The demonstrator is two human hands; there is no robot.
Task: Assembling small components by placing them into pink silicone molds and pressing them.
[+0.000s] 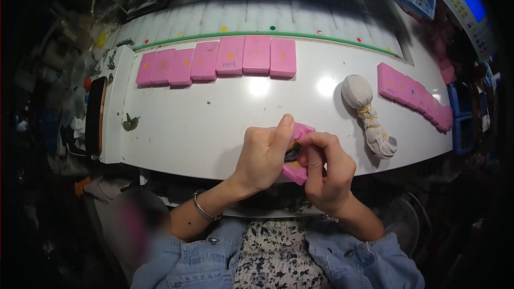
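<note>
Near the front edge of the white tabletop, a pink rubber mould (pixel 295 174) is held between my two hands, bent open. My left hand (pixel 262 152) grips its left side, with the thumb pointing up along it. The fingers of my right hand (pixel 329 168) are closed at its right side and reach into the opened middle. Inside the mould a dark, yellowish patch shows, partly covered by my fingers. I cannot make out whether the right fingertips pinch something small there.
A row of pink blocks (pixel 230 56) lies along the far side, by a green strip (pixel 273 33). To the right are a white cloth pouch (pixel 357 92) tied with rubber bands and more overlapping pink blocks (pixel 409 93). A machine with a blue screen (pixel 471 1) stands far right.
</note>
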